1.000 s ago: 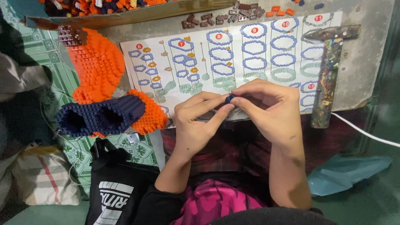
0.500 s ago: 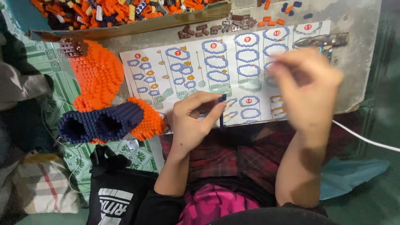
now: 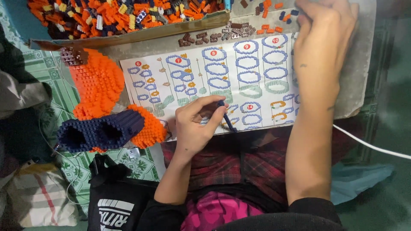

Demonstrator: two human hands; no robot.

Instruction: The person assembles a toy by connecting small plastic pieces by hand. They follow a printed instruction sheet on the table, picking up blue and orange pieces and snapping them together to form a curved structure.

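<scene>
Dark-blue brick strip — a short, thin chain of tiny building blocks — is pinched between the thumb and fingertips of the left hand, just above the near edge of the instruction sheet. Its long axis slants from about 11 o'clock at the pinch down to 5 o'clock, where the free end hangs past the fingers. The right hand is well apart from it, stretched up toward 1 o'clock from the strip, its fingers over loose orange and dark pieces at the far edge of the grey board; whether those fingers grip anything cannot be told — they run out of view. So the left hand is much the nearer. At 9 o'clock from the strip lies an orange and navy block model, and at 11 o'clock a cardboard tray of mixed bricks.
</scene>
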